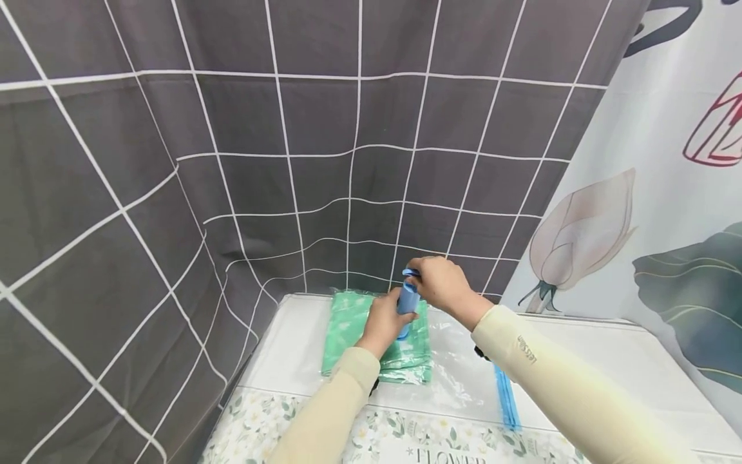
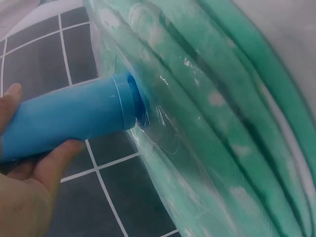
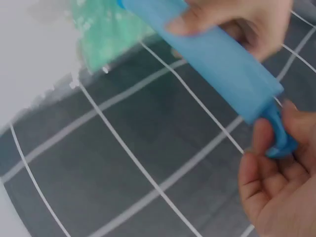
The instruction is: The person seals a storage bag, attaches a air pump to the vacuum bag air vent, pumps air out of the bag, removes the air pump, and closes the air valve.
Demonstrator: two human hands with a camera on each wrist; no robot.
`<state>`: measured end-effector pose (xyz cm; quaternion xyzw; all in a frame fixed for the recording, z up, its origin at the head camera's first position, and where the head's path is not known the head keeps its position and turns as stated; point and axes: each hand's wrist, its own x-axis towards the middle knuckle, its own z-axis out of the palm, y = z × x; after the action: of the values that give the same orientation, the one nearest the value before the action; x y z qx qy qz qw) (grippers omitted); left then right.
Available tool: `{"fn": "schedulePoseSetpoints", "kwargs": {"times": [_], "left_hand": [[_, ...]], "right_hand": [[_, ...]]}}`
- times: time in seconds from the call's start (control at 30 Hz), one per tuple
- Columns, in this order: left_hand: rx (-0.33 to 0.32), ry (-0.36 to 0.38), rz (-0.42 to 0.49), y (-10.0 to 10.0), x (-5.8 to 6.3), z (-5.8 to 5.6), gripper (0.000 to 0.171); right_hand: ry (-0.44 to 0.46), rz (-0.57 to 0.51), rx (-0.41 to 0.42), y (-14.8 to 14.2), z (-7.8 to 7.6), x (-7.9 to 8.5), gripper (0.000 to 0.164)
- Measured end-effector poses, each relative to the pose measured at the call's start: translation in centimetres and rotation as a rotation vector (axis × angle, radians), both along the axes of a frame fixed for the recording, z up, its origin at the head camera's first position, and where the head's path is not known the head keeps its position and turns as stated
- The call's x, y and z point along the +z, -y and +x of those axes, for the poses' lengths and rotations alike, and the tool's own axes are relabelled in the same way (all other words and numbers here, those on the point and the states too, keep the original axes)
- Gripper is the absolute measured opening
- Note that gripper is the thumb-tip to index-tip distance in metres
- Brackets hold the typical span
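Note:
A light blue hand pump [image 1: 408, 298] stands on a folded green-and-white cloth inside a clear plastic bag [image 1: 348, 328]. My left hand [image 1: 382, 316] grips the pump's barrel, with fingers and thumb around it. In the left wrist view, the barrel's lower rim [image 2: 126, 101] meets the bag's plastic film. At the top, my right hand [image 1: 443, 280] holds the pump's blue handle [image 3: 280, 140] between thumb and fingers. The handle sits close above the barrel's end in the right wrist view. The rim's contact with the film is partly hidden.
Clear plastic film [image 1: 458, 374] extends right from the cloth, with blue strips [image 1: 507, 399] near its right side under my right forearm. The white table [image 1: 585, 354] has a floral front band. A dark grid curtain [image 1: 324, 180] hangs behind and left; a flower-printed white curtain [image 1: 585, 232] hangs right.

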<state>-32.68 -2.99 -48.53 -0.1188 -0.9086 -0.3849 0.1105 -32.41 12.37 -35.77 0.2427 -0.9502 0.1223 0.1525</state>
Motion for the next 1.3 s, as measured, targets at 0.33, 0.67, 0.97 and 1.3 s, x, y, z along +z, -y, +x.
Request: {"fn": "schedulePoseSetpoints", "kwargs": {"times": [0.33, 0.67, 0.97, 1.3], "left_hand": [[0.01, 0.006, 0.013, 0.0, 0.2, -0.1, 0.052], [0.004, -0.008, 0.03, -0.2, 0.0, -0.3, 0.053], [0.008, -0.014, 0.078, 0.1, -0.1, -0.3, 0.051], [0.009, -0.008, 0.022, 0.2, -0.2, -0.4, 0.051]], "right_hand": [[0.018, -0.075, -0.022, 0.3, -0.4, 1.6, 0.025], [-0.022, -0.162, -0.069, -0.9, 0.0, 12.1, 0.027], [-0.053, -0.156, -0.052, -0.2, 0.0, 11.0, 0.028], [0.007, -0.083, -0.026, 0.5, -0.3, 1.4, 0.024]]}}
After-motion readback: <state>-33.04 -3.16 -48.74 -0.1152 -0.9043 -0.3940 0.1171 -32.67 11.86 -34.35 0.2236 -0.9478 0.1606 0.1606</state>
